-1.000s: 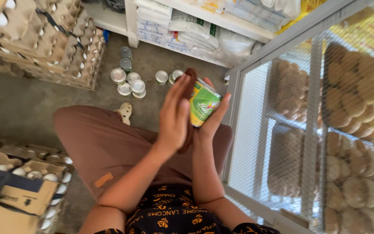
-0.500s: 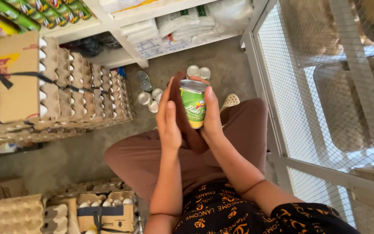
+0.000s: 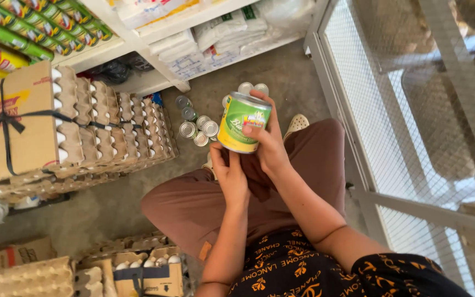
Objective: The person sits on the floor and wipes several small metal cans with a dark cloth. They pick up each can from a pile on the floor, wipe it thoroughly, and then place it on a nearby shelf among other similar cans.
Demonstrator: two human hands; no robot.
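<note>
- the right hand (image 3: 270,146) grips a green-labelled can (image 3: 243,122) from its right side, thumb across the label and fingers curled round the back; the can is tilted, its silver lid turned up and away from the body.
- half a second ago both palms pressed the can between them with a brown cloth; now the left hand (image 3: 231,173) has dropped below the can and off it, so the right hand alone carries it.
- the left hand is closed on the brown cloth (image 3: 251,173), which bunches between the two wrists, just under the base of the can.
- a judgement only: the rubbing of the can's side looks finished or paused, since the cloth no longer touches the label.
- the can hangs in the air above the person's knees, over the brown trousers (image 3: 193,203), not resting on anything.
- beyond it, on the concrete floor (image 3: 111,203), stands a cluster of silver-topped cans (image 3: 198,127), well apart from the hands.
- to the left, stacked egg trays (image 3: 111,132) tied with a cardboard box (image 3: 12,129); to the right, a wire-mesh cabinet (image 3: 413,110).
</note>
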